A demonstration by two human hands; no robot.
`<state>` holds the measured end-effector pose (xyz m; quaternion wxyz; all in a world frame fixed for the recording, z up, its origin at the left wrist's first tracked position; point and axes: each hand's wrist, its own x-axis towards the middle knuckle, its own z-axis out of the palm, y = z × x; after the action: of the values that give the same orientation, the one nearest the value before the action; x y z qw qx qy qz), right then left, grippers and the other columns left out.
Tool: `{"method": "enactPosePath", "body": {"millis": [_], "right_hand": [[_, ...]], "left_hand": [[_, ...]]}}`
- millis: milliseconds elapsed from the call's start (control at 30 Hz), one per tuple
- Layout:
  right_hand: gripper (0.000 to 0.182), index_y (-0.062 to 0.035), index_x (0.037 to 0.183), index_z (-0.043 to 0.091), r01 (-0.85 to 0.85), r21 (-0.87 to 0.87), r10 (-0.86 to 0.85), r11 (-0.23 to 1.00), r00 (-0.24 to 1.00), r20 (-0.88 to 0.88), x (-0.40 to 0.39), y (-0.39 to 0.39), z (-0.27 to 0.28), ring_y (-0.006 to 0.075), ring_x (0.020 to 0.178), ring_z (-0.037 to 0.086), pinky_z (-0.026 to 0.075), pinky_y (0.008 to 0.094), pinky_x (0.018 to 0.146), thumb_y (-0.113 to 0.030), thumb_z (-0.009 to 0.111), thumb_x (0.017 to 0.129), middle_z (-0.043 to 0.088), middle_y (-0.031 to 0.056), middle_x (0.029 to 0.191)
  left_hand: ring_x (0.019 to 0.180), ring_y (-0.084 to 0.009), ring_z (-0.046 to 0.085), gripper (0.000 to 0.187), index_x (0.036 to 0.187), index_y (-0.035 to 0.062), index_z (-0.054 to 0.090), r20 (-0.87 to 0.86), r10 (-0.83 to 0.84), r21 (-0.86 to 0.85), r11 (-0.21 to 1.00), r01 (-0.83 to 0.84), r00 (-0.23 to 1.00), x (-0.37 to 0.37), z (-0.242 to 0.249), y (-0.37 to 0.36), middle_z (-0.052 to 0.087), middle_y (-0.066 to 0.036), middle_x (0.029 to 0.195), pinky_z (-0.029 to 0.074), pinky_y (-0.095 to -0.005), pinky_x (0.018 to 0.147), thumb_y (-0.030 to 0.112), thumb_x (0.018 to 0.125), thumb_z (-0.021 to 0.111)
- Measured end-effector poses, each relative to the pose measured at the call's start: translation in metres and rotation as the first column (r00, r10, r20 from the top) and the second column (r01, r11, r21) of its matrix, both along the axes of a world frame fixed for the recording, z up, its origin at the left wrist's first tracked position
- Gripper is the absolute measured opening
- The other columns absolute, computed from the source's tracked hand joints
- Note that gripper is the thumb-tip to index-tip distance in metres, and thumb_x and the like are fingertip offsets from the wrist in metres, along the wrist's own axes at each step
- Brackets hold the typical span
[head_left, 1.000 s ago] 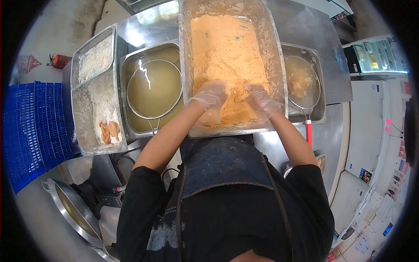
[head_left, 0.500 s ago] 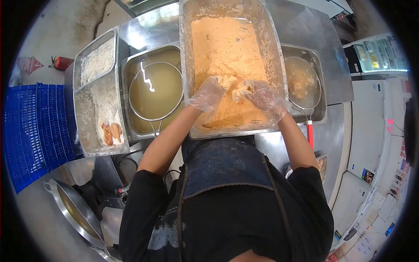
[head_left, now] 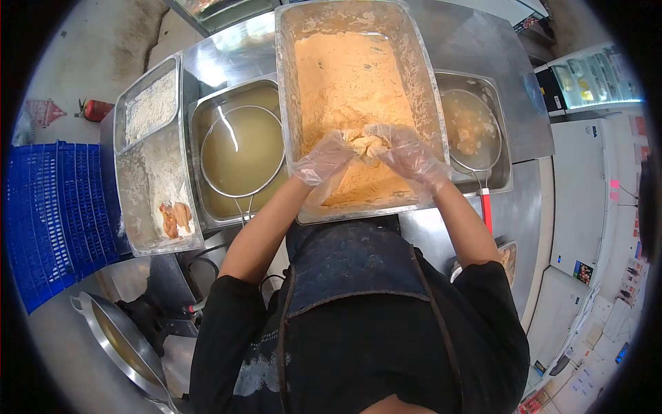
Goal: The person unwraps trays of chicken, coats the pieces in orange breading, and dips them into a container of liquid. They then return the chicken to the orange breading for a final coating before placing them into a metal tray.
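My left hand point(head_left: 331, 155) and my right hand point(head_left: 408, 153) wear clear plastic gloves and meet over the deep metal pan point(head_left: 433, 103). Both are closed, with fingers around breaded chicken point(head_left: 367, 144) that is thickly covered in pale, clumpy coating. Orange breading flour point(head_left: 348, 76) fills the pan below them, heaped and disturbed close to my fingers. Part of the chicken is hidden behind the gloves.
Left of the pan is a strainer point(head_left: 243, 106) in a tub of cloudy liquid point(head_left: 265, 96). Farther left, raw chicken pieces point(head_left: 176, 219) lie in a floured tray point(head_left: 131, 186). A red-handled strainer point(head_left: 485, 210) rests in the right tub. Blue crates point(head_left: 58, 214) and a wok point(head_left: 114, 338) stand lower left.
My hands have come together, so the coated pieces that were apart now meet between my fingers. The whole view has shifted slightly.
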<state>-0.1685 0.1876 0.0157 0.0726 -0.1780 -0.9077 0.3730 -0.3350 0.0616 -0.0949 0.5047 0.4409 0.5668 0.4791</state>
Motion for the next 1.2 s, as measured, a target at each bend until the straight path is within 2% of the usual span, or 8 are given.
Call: {"method": "enactPosePath", "body": {"millis": [67,100,200,267,367,567,833,1200], "right_hand": [[0.029,-0.007,0.111,0.063,-0.038,0.162,0.038,0.986,0.999,-0.001,0.0,0.0,0.01,0.0311,0.091,0.064,0.05,0.0387,0.082,-0.013,0.064,0.083,0.067,0.0156,0.1],[0.026,-0.0071,0.109,0.064,0.038,0.082,-0.032,0.996,0.997,-0.076,0.002,0.001,0.015,0.0302,0.087,0.064,0.05,0.0383,0.079,-0.014,0.063,0.084,0.067,0.0148,0.095],[0.022,-0.0068,0.105,0.064,0.118,0.219,-0.115,0.968,0.993,-0.025,0.002,0.013,-0.014,0.0289,0.079,0.064,0.051,0.0376,0.074,-0.014,0.062,0.084,0.067,0.0134,0.085],[0.02,-0.0065,0.103,0.065,0.108,0.417,-0.164,0.902,0.981,0.1,0.013,0.009,-0.034,0.0285,0.075,0.064,0.051,0.0373,0.072,-0.014,0.062,0.084,0.066,0.0127,0.079],[0.02,-0.0062,0.099,0.064,0.245,-0.35,-0.249,0.904,0.968,0.035,0.02,0.026,-0.052,0.0299,0.079,0.063,0.05,0.0394,0.075,-0.018,0.062,0.084,0.064,0.013,0.079],[0.019,-0.0055,0.095,0.066,0.249,0.363,-0.293,0.898,0.953,0.073,0.035,0.046,-0.08,0.0283,0.081,0.065,0.052,0.0355,0.077,-0.021,0.059,0.086,0.066,0.0121,0.08],[0.022,-0.0014,0.103,0.066,0.331,-0.455,-0.432,0.827,0.891,-0.138,0.058,0.061,0.016,0.0161,0.078,0.067,0.052,0.028,0.074,-0.01,0.057,0.084,0.071,0.0106,0.09],[0.025,-0.0035,0.105,0.067,0.719,0.028,-0.719,0.695,0.695,-0.009,0.148,0.147,-0.036,0.0192,0.084,0.066,0.052,0.0317,0.079,-0.012,0.06,0.083,0.07,0.0089,0.094]], "left_hand": [[0.087,-0.021,0.06,0.019,0.105,0.0059,0.066,-0.563,-0.06,0.158,0.971,0.178,0.824,-0.015,0.017,-0.012,0.065,-0.008,0.092,0.047,-0.0331,0.077,0.013,0.088,0.059],[0.085,-0.0146,0.057,0.021,0.108,0.0062,0.065,-0.931,0.019,0.178,0.896,0.408,0.364,-0.021,0.025,-0.017,0.064,-0.003,0.091,0.045,-0.0298,0.077,0.011,0.088,0.062],[0.085,-0.0228,0.057,0.021,0.105,0.0081,0.067,-0.333,0.413,-0.271,0.819,-0.505,0.848,-0.001,0.088,-0.002,0.065,-0.007,0.088,0.044,-0.0354,0.08,0.016,0.085,0.064],[0.087,-0.026,0.058,0.025,0.106,0.008,0.067,-0.636,0.257,-0.047,0.928,-0.369,0.728,-0.01,0.055,-0.023,0.065,-0.01,0.09,0.044,-0.0374,0.082,0.021,0.085,0.064],[0.089,-0.0307,0.06,0.027,0.098,0.0084,0.068,-0.834,0.212,0.086,0.962,-0.26,0.509,-0.014,0.06,-0.007,0.067,-0.013,0.09,0.046,-0.0384,0.083,0.03,0.085,0.059],[0.085,-0.0319,0.063,0.026,0.088,0.0083,0.067,-0.865,0.133,0.017,0.971,-0.237,0.483,-0.001,0.061,0.013,0.067,-0.013,0.085,0.049,-0.0388,0.077,0.031,0.083,0.055],[0.08,-0.029,0.064,0.016,0.08,0.0072,0.065,-0.772,0.151,-0.066,0.947,-0.315,0.618,0.008,0.059,0.037,0.065,-0.013,0.078,0.05,-0.0389,0.073,0.021,0.08,0.058],[0.112,-0.0305,0.056,0.032,0.109,0.0109,0.061,-0.939,-0.241,-0.156,0.934,0.322,0.244,0.087,-0.006,0.112,0.062,-0.012,0.113,0.042,-0.0479,0.094,0.02,0.079,0.059]]}}
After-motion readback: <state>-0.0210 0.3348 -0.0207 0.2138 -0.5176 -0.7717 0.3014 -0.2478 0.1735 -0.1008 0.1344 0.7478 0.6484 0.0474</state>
